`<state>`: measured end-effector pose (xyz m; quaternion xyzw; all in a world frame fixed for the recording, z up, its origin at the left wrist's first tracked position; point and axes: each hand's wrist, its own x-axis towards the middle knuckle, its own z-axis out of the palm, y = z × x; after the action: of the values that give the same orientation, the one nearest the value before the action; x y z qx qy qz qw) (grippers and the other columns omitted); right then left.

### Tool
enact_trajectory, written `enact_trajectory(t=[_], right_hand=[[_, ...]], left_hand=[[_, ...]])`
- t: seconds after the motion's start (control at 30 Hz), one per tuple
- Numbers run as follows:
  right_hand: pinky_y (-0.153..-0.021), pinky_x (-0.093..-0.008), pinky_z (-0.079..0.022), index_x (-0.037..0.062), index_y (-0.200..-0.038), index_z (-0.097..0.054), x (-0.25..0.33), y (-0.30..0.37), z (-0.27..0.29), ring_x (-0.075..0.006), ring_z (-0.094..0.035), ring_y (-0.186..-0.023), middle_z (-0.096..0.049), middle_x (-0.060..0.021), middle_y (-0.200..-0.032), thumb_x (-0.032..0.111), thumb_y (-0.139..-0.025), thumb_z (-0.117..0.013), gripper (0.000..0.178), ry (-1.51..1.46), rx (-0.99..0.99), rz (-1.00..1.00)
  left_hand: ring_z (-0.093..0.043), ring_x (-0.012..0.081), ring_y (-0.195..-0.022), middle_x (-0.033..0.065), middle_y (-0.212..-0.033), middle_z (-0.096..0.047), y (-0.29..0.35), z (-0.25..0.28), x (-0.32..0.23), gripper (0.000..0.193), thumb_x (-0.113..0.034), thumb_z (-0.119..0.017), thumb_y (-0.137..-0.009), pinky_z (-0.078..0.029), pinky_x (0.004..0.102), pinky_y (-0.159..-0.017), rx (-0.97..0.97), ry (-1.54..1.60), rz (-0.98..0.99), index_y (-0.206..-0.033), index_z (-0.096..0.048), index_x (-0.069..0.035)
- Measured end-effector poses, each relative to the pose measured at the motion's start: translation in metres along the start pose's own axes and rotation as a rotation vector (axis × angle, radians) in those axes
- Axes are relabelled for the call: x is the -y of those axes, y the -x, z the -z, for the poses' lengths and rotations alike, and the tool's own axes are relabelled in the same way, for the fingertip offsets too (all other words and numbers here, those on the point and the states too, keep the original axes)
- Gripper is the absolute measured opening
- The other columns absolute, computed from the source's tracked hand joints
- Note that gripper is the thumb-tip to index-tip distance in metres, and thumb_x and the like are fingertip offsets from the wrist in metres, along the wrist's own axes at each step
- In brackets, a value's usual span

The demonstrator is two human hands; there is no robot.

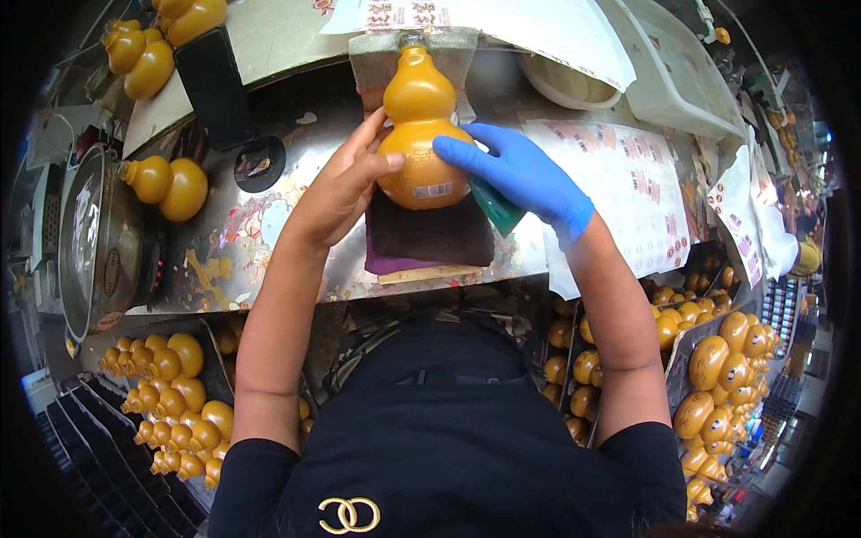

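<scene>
Now, gourd (419, 103): between my two hands, neck away from me, base above the dark pad (430, 238); I can't tell whether it rests there or is lifted slightly.
Left grip (345, 184): bare, grasping the gourd's left side, thumb on its upper face; some finger parts disappear behind the curve.
Right grip (525, 175): blue-gloved, grasping the right side, thumb across the face; the other fingers are mostly out of sight.
Green flap (498, 208): sticks out below my gloved palm, its upper part covered; whether I pinch it, I can't tell.
Markings: a small pale label low on the gourd, faint print above, too small to make out.
Towel (453, 58): grey, under the gourd's neck, its middle hidden.
Bowl (574, 90): partly covered by the top sheet (556, 40).
Upper-left gourds (148, 67): a cluster, one cut off by the upper edge.
Pan (99, 242): far left, bent by the lens, its inside unclear.
Near edge: the desk (305, 278) ends just past the pad and its wooden strip (429, 274); crated gourds (175, 394) sit lower, left and right, partly behind my arms.
Left room: stained metal runs from my forearm to the lone gourd (184, 190) and the black stand (260, 164).
Right room: a narrow metal strip, then the label sheets (619, 193).
</scene>
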<state>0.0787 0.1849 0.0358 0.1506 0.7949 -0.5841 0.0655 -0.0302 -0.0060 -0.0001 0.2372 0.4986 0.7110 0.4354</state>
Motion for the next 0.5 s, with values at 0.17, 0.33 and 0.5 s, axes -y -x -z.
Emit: enact_trajectory(t=[0.17,0.33,0.5], right_hand=[[-0.079,-0.0308,-0.050,-0.0050,-0.118,-0.060,-0.0076,-0.0028,-0.0014,-0.0203,-0.065,-0.089,-0.067,-0.0165,-0.100,0.059,-0.082,-0.062,0.074,-0.011,-0.020,0.014],[-0.078,-0.0298,-0.050,-0.0057,-0.117,-0.060,-0.0065,-0.0017,-0.0015,-0.0189,-0.064,-0.087,-0.066,-0.0155,-0.097,0.060,-0.083,-0.061,0.074,-0.020,-0.023,0.016],[-0.077,-0.0287,-0.050,-0.0060,-0.116,-0.060,-0.0090,-0.0018,-0.0028,-0.0176,-0.064,-0.085,-0.066,-0.0149,-0.096,0.060,-0.084,-0.059,0.073,-0.059,-0.023,0.014]], left_hand=[[-0.042,0.0209,-0.128,0.0143,-0.136,-0.044,-0.0083,-0.0014,-0.0058,0.070,-0.023,-0.061,-0.087,-0.031,0.0307,-0.108,-0.049,0.034,0.056,-0.144,-0.028,0.002],[-0.044,0.0200,-0.126,0.0126,-0.135,-0.046,-0.0059,-0.0072,-0.0092,0.068,-0.027,-0.060,-0.091,-0.031,0.0300,-0.107,-0.035,-0.142,0.028,-0.145,-0.028,0.000],[-0.044,0.0194,-0.126,0.0117,-0.137,-0.045,-0.0051,-0.0025,-0.0050,0.070,-0.031,-0.060,-0.092,-0.032,0.0299,-0.106,-0.007,-0.189,0.005,-0.145,-0.027,0.000]])
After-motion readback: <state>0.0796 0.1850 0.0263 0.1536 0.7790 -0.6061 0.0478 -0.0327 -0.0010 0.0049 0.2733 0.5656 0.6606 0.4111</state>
